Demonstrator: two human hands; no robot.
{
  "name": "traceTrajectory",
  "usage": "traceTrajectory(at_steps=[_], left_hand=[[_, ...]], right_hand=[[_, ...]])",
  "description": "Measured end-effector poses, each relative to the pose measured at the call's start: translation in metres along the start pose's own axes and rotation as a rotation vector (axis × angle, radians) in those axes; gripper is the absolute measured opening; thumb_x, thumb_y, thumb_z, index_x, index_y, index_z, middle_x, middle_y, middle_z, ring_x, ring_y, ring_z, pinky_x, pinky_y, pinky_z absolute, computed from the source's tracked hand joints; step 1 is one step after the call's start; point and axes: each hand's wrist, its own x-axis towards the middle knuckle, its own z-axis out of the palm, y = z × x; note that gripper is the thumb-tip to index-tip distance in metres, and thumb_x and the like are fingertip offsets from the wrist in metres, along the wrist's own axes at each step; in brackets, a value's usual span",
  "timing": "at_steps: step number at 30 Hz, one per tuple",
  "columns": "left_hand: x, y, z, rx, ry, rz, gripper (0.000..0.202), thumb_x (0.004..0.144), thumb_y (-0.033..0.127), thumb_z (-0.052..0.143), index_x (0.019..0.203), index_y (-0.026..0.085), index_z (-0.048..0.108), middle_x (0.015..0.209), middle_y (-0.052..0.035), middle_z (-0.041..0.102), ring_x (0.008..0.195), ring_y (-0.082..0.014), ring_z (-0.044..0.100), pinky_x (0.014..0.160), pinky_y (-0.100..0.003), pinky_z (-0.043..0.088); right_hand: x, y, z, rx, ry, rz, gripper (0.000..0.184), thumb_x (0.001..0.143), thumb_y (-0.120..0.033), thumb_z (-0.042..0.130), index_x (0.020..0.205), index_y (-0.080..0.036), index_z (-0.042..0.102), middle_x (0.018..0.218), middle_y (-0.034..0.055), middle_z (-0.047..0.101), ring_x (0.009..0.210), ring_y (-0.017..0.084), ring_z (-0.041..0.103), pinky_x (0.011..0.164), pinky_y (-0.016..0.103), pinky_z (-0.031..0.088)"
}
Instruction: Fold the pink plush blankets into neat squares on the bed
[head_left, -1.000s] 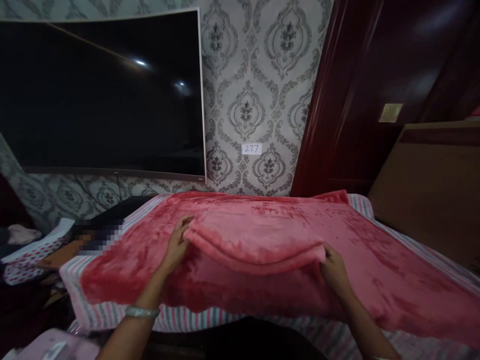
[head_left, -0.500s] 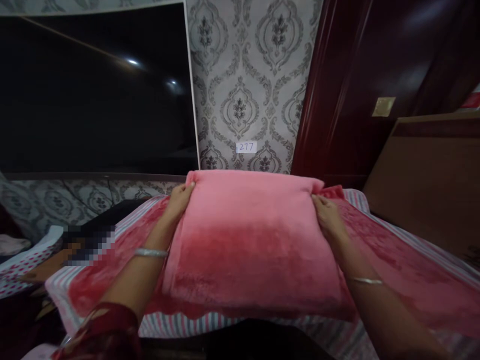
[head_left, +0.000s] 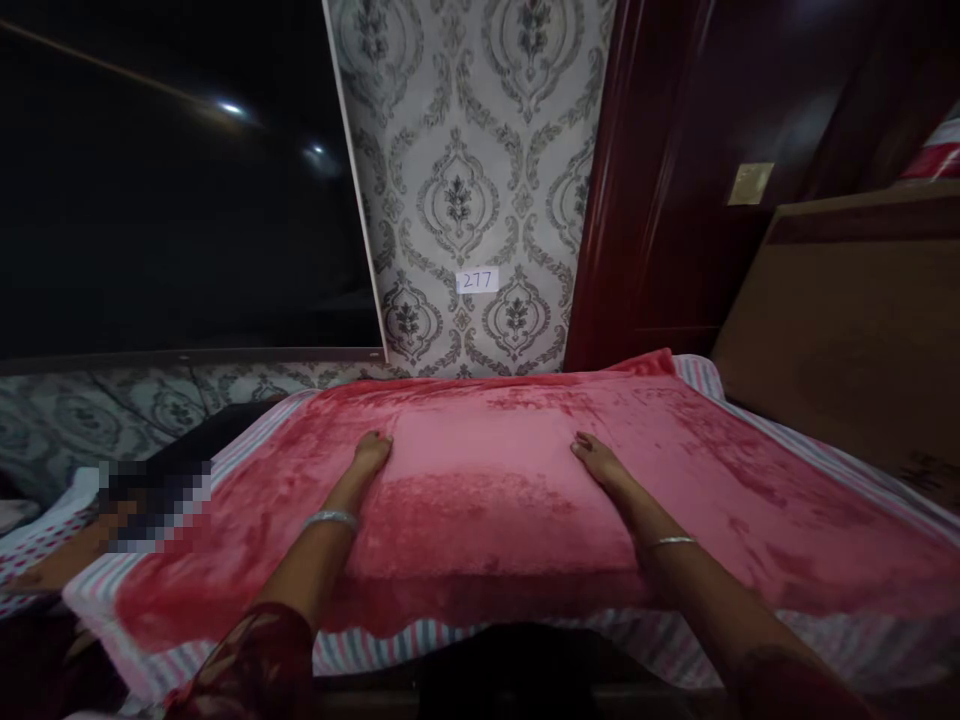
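Head view: your left hand (head_left: 371,453) and right hand (head_left: 595,455) sit at opposite sides of the folded pink cloth (head_left: 480,500), near its far corners. It lies flat between them and runs back toward you from both hands. Your fingers look curled at its edges, but you cannot tell from here whether either hand pinches fabric or merely rests. Outward from each hand spreads the red blanket (head_left: 262,520); nearer you than both hands, the striped cloth (head_left: 375,648) shows beneath it. The step in hand seems to be laying the fold down and squaring it. The next move probably calls for keeping both sides level, with light, even pressure so the layers don't slip.
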Motion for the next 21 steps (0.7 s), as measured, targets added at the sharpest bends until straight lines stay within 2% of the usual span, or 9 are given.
traceTrajectory(at_steps=[2, 4, 6, 8, 10, 12, 15, 18, 21], left_hand=[[0.004, 0.015, 0.006, 0.111, -0.026, 0.052, 0.058, 0.096, 0.033, 0.048, 0.148, 0.007, 0.041, 0.155, -0.0241, 0.042, 0.146, -0.0310, 0.039, 0.117, -0.045, 0.036], [0.006, 0.035, 0.016, 0.206, -0.086, 0.144, 0.064, 0.095, 0.033, 0.049, 0.152, 0.009, 0.036, 0.162, -0.0214, 0.031, 0.153, -0.0299, 0.025, 0.124, -0.049, 0.022], [0.005, 0.055, 0.031, 0.268, -0.168, 0.247, 0.066, 0.094, 0.038, 0.050, 0.154, 0.013, 0.036, 0.164, -0.0162, 0.029, 0.155, -0.0261, 0.020, 0.126, -0.049, 0.013], [0.002, 0.069, 0.047, 0.337, -0.232, 0.348, 0.067, 0.096, 0.044, 0.048, 0.155, 0.018, 0.035, 0.165, -0.0126, 0.028, 0.155, -0.0238, 0.019, 0.126, -0.049, 0.008], [-0.003, 0.072, 0.065, 0.459, -0.279, 0.430, 0.067, 0.098, 0.051, 0.041, 0.157, 0.021, 0.032, 0.167, -0.0117, 0.024, 0.156, -0.0260, 0.015, 0.126, -0.054, 0.006], [-0.008, 0.065, 0.081, 0.584, -0.301, 0.482, 0.068, 0.099, 0.055, 0.033, 0.159, 0.023, 0.029, 0.167, -0.0122, 0.021, 0.156, -0.0302, 0.013, 0.123, -0.062, 0.006], [-0.011, 0.050, 0.098, 0.640, -0.283, 0.506, 0.069, 0.099, 0.058, 0.028, 0.160, 0.025, 0.027, 0.167, -0.0121, 0.020, 0.156, -0.0326, 0.014, 0.121, -0.067, 0.007], [-0.010, 0.042, 0.105, 0.638, -0.268, 0.525, 0.069, 0.099, 0.060, 0.027, 0.160, 0.026, 0.027, 0.167, -0.0123, 0.021, 0.156, -0.0332, 0.014, 0.121, -0.067, 0.009], [-0.009, 0.043, 0.104, 0.644, -0.266, 0.525, 0.069, 0.099, 0.060, 0.027, 0.160, 0.026, 0.026, 0.167, -0.0125, 0.021, 0.155, -0.0332, 0.015, 0.121, -0.067, 0.009]], right_hand=[[-0.001, -0.021, 0.000, -0.095, -0.037, 0.026, 0.058, 0.088, -0.036, 0.054, 0.141, -0.012, 0.057, 0.140, 0.0217, 0.059, 0.130, 0.033, 0.056, 0.107, 0.053, 0.045], [-0.004, -0.054, 0.004, -0.263, -0.133, -0.031, 0.062, 0.092, -0.037, 0.054, 0.151, -0.018, 0.047, 0.160, 0.0162, 0.038, 0.147, 0.033, 0.036, 0.117, 0.055, 0.033], [-0.010, -0.092, 0.013, -0.435, -0.285, -0.143, 0.063, 0.098, -0.041, 0.047, 0.158, -0.024, 0.036, 0.167, 0.0108, 0.022, 0.153, 0.030, 0.022, 0.119, 0.056, 0.027], [-0.014, -0.124, 0.023, -0.522, -0.390, -0.207, 0.063, 0.102, -0.046, 0.039, 0.161, -0.027, 0.029, 0.168, 0.0092, 0.018, 0.155, 0.029, 0.017, 0.120, 0.058, 0.022], [-0.017, -0.140, 0.035, -0.575, -0.425, -0.241, 0.063, 0.103, -0.051, 0.034, 0.161, -0.027, 0.027, 0.168, 0.0091, 0.017, 0.155, 0.030, 0.014, 0.121, 0.060, 0.017], [-0.019, -0.139, 0.047, -0.622, -0.422, -0.254, 0.064, 0.103, -0.055, 0.033, 0.161, -0.028, 0.028, 0.168, 0.0086, 0.018, 0.155, 0.031, 0.013, 0.121, 0.062, 0.012], [-0.023, -0.120, 0.061, -0.666, -0.400, -0.269, 0.064, 0.103, -0.058, 0.033, 0.160, -0.030, 0.029, 0.168, 0.0077, 0.019, 0.155, 0.032, 0.014, 0.120, 0.063, 0.009], [-0.025, -0.106, 0.068, -0.676, -0.366, -0.289, 0.064, 0.103, -0.058, 0.032, 0.160, -0.030, 0.029, 0.168, 0.0080, 0.020, 0.155, 0.032, 0.014, 0.120, 0.063, 0.008], [-0.025, -0.106, 0.069, -0.675, -0.353, -0.294, 0.064, 0.103, -0.059, 0.031, 0.160, -0.031, 0.030, 0.167, 0.0080, 0.022, 0.154, 0.033, 0.015, 0.120, 0.064, 0.009]])
